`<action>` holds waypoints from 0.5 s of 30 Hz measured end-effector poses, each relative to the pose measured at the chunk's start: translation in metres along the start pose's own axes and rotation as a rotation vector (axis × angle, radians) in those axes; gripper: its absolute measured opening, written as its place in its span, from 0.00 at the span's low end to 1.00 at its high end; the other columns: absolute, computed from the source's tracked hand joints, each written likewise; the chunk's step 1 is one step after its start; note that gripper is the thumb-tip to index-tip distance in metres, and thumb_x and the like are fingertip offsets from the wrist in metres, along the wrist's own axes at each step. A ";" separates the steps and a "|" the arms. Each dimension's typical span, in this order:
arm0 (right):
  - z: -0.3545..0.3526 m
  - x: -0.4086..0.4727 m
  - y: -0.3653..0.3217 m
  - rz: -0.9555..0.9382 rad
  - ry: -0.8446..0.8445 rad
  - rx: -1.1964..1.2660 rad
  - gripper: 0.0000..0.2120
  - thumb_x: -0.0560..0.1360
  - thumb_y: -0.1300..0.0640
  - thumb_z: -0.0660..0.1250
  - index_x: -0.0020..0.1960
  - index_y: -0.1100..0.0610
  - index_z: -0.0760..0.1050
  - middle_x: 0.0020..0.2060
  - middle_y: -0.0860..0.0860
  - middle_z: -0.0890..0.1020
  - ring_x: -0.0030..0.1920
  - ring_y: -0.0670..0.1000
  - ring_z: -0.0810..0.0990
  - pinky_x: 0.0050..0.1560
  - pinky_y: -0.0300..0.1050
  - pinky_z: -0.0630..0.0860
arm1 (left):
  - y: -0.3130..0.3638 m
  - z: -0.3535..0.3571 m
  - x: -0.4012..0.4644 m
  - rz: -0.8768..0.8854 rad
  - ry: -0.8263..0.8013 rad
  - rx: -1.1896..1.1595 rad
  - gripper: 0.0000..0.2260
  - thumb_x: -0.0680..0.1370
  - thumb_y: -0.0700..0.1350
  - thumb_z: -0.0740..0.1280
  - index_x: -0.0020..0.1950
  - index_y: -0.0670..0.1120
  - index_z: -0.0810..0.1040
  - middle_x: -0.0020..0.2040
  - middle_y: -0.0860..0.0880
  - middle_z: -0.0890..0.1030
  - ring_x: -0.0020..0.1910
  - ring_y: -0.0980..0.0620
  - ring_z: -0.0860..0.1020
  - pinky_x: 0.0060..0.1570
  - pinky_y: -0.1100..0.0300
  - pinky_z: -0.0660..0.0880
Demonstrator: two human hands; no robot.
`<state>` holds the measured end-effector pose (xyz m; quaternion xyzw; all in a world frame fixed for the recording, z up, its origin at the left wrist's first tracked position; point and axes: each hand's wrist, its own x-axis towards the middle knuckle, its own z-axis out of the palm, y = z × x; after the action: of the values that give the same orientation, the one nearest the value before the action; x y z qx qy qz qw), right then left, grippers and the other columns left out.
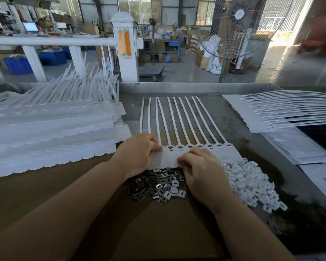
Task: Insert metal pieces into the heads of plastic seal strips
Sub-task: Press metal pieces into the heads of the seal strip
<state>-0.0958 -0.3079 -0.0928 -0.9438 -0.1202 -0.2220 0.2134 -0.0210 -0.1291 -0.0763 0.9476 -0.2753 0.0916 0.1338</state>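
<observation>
A joined sheet of white plastic seal strips (pixel 179 125) lies in front of me, tails fanning away, heads in a row near my hands. Metal pieces show in several heads (pixel 199 146) on the right. My left hand (pixel 139 153) lies over the sheet's left end, fingers curled, fingertips pinching at a head there. My right hand (pixel 199 170) rests curled on the sheet's near edge; what its fingertips hold is hidden. A pile of dark metal pieces (pixel 151 185) lies just below the sheet, between my hands.
A tall stack of strip sheets (pixel 51 132) fills the left of the table. Another strip sheet (pixel 271 112) lies at the right. A heap of white plastic caps (pixel 252 183) lies right of my right hand. A standing fan (pixel 233 29) is beyond the metal table rim (pixel 177 87).
</observation>
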 end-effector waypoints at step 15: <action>-0.002 0.000 -0.002 -0.005 -0.005 -0.003 0.07 0.75 0.62 0.64 0.48 0.58 0.80 0.45 0.51 0.79 0.48 0.52 0.75 0.51 0.50 0.73 | 0.006 -0.022 -0.024 -0.046 -0.109 -0.415 0.07 0.71 0.45 0.73 0.41 0.59 0.82 0.38 0.64 0.77 0.40 0.64 0.76 0.40 0.73 0.70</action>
<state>-0.0973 -0.3073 -0.0907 -0.9444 -0.1224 -0.2205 0.2111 -0.0464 -0.1151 -0.0598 0.9093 -0.2732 -0.0216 0.3130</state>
